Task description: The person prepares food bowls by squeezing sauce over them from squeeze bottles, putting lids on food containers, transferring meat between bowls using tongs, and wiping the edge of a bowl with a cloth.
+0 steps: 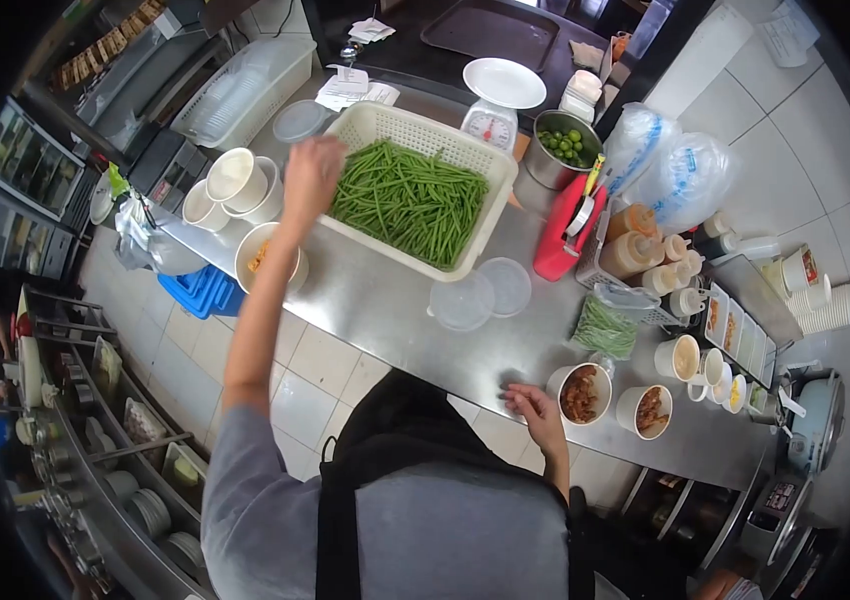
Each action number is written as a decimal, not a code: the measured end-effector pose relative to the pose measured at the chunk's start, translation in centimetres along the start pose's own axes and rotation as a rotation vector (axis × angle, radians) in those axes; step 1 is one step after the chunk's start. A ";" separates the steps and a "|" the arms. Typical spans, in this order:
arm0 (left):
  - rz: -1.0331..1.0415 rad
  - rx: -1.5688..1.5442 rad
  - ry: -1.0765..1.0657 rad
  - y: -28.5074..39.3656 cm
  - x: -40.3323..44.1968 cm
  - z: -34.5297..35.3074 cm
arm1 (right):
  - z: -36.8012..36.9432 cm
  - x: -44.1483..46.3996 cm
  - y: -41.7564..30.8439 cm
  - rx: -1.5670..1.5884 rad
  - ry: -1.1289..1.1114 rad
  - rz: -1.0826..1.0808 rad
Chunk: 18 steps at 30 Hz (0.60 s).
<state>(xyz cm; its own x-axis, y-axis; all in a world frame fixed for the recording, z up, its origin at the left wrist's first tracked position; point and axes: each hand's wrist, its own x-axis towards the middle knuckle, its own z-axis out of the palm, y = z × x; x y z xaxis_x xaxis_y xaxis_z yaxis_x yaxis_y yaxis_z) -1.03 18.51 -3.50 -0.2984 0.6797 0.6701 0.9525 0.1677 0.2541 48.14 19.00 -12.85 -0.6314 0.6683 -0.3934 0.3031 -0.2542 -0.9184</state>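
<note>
My left hand is raised at the left rim of a cream perforated basket heaped with green beans. It is smeared by motion, and its fingers cannot be made out. Close to it lies a round clear lid. Below that arm stands a white paper bowl with orange-brown food, partly hidden by the forearm. My right hand hovers at the counter's front edge with loosely bent fingers and nothing visible in them. Beside it are two paper bowls of browned meat pieces, one nearer and one farther right.
Two clear lids lie on the steel counter. A dial scale, a pot of green citrus fruit and a red holder stand behind. Sauce bottles fill a crate at right; white tubs stand left.
</note>
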 end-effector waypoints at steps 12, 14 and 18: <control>-0.422 0.277 -1.124 -28.4 4.5 17.2 | 6.0 0.5 -2.2 0.131 0.351 0.005; -0.444 0.227 -1.099 -29.4 3.6 18.9 | 8.0 0.7 -2.1 0.182 0.370 0.019; 0.169 0.388 -0.702 -35.4 6.1 20.0 | 10.6 0.8 -3.2 0.186 0.403 -0.012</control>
<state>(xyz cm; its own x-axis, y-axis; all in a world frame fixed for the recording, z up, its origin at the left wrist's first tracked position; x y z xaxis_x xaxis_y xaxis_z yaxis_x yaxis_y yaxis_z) -35.33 31.04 -22.34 -0.1644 0.9850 0.0520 0.9728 0.1706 -0.1568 39.12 12.98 -10.71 -0.2939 0.8819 -0.3686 0.1410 -0.3414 -0.9293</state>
